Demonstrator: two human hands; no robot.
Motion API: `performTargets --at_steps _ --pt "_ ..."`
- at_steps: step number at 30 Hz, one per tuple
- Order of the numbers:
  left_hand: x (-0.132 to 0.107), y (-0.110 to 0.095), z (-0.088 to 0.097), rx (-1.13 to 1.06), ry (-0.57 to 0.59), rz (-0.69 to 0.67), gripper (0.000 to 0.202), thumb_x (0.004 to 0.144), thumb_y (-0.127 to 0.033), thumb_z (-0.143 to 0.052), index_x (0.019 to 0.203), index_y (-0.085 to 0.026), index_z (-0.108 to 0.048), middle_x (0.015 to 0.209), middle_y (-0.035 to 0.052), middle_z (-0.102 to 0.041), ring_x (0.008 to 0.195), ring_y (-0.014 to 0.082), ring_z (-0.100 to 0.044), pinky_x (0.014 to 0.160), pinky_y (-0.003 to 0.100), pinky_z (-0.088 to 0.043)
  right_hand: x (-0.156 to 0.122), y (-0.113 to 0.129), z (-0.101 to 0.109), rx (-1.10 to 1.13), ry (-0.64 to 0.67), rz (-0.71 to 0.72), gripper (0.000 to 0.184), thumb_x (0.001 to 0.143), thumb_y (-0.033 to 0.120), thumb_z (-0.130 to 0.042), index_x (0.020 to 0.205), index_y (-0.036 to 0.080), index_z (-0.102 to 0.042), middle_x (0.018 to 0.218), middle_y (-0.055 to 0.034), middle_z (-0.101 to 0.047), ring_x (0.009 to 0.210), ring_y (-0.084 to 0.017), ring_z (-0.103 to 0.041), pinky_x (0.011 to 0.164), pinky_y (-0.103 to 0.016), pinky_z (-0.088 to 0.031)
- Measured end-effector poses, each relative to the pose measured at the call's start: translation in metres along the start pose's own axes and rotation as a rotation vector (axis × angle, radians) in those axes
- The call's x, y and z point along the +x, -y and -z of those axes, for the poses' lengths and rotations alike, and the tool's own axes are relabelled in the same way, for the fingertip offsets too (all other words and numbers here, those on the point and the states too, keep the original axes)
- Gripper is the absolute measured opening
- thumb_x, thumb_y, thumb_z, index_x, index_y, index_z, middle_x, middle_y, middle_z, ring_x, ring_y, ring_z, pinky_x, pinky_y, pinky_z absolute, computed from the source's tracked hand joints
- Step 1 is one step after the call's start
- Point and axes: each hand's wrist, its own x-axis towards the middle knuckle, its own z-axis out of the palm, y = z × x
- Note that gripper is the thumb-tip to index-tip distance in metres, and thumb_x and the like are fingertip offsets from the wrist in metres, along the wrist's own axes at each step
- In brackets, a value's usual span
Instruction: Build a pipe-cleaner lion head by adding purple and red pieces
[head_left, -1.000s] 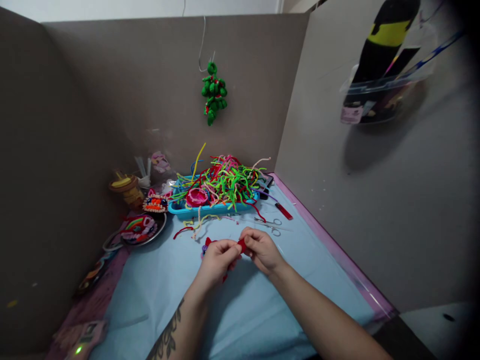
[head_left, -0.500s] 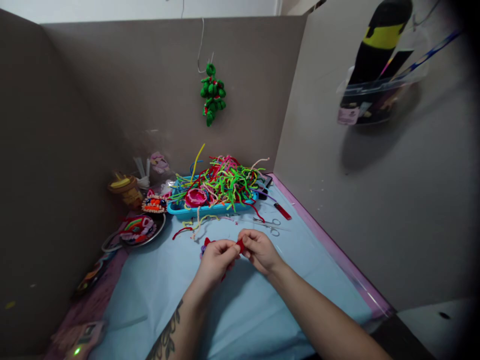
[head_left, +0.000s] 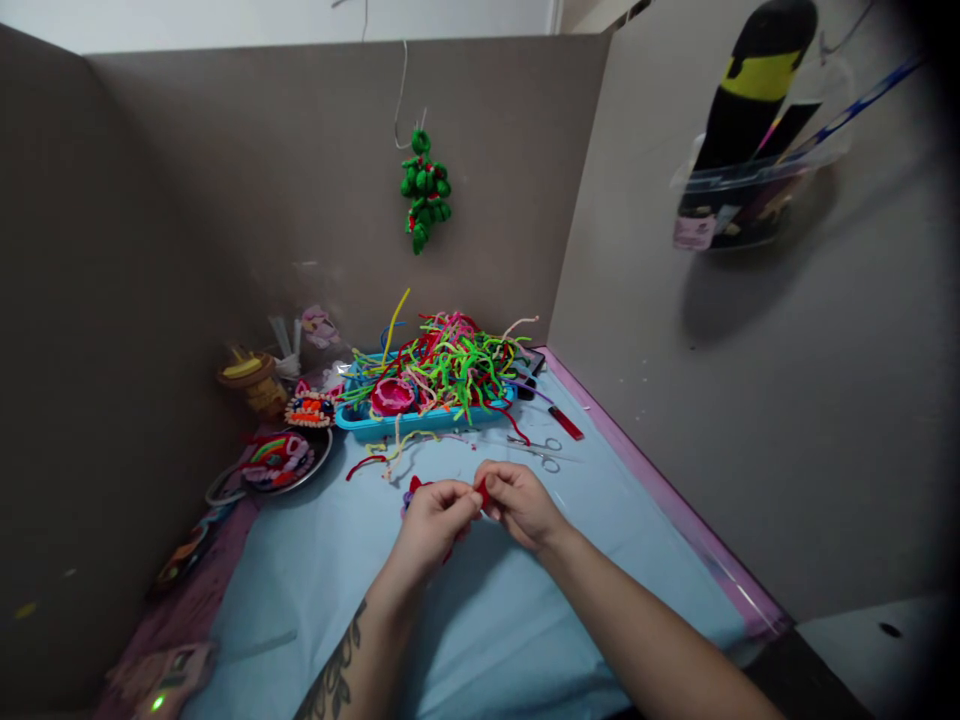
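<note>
Fingertip to fingertip, my left hand (head_left: 436, 522) and my right hand (head_left: 519, 502) pinch a small red fuzzy pipe-cleaner piece (head_left: 482, 491) between them. The fingers hide most of its shape. Behind my left hand, a red and purple fuzzy piece (head_left: 410, 493) pokes out; whether it joins the red piece cannot be seen. Scissors (head_left: 546, 453) lie beyond my right hand on the light blue cloth (head_left: 600, 570). Several loose pipe cleaners (head_left: 405, 442) are strewn past my left hand.
A blue tray (head_left: 420, 427) heaped with coloured pipe cleaners (head_left: 472, 365) stands at the back. On the left are a metal bowl (head_left: 324, 462) and a brown pot (head_left: 253, 383). Grey partitions (head_left: 720, 430) enclose the table; a green ornament (head_left: 425, 190) hangs behind, a plastic holder (head_left: 739, 225) right.
Both hands stay in nearly the same place, pinching the red piece, which seems slightly turned between the fingertips. The view shifts a little.
</note>
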Motion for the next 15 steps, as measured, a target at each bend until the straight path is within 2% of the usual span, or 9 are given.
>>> performTargets --at_steps 4,10,13,15 --pt "0.0004 0.0 0.0009 -0.018 -0.017 0.003 0.027 0.074 -0.037 -0.061 0.062 -0.014 -0.057 0.045 -0.0051 -0.045 0.04 0.0063 -0.035 0.041 0.019 -0.025 0.0011 -0.0023 0.0013 -0.008 -0.024 0.01 0.032 0.068 0.045 -0.074 0.069 0.014 -0.067 0.053 0.0014 -0.054 0.039 -0.006 -0.039 0.039 -0.02 -0.023" --pt "0.0013 0.0032 0.0011 0.004 -0.005 -0.01 0.028 0.076 -0.039 -0.059 0.066 -0.013 -0.059 0.046 -0.0047 -0.045 0.041 0.0067 -0.036 0.04 0.019 -0.025 0.0017 -0.0053 -0.0001 -0.046 -0.069 0.138 0.026 0.07 0.042 -0.074 0.068 0.017 -0.067 0.061 0.0015 -0.053 0.044 -0.007 -0.04 0.042 -0.022 -0.027" --pt "0.0009 0.0024 0.0012 0.084 -0.019 -0.016 0.028 0.079 -0.038 -0.056 0.068 -0.013 -0.06 0.046 -0.0048 -0.045 0.041 0.0074 -0.037 0.041 0.02 -0.026 0.002 -0.0059 0.0038 -0.116 -0.072 0.173 0.024 0.074 0.042 -0.07 0.069 0.018 -0.067 0.063 0.0014 -0.052 0.046 -0.008 -0.04 0.044 -0.023 -0.029" --pt "-0.0001 0.0003 0.0015 0.22 -0.084 -0.083 0.027 0.08 -0.036 -0.054 0.067 -0.014 -0.061 0.048 -0.0036 -0.047 0.043 0.0085 -0.04 0.043 0.02 -0.03 0.0019 -0.0025 0.0081 -0.224 -0.081 0.213 0.022 0.077 0.042 -0.066 0.082 0.02 -0.069 0.071 -0.0006 -0.056 0.053 -0.01 -0.045 0.047 -0.023 -0.033"
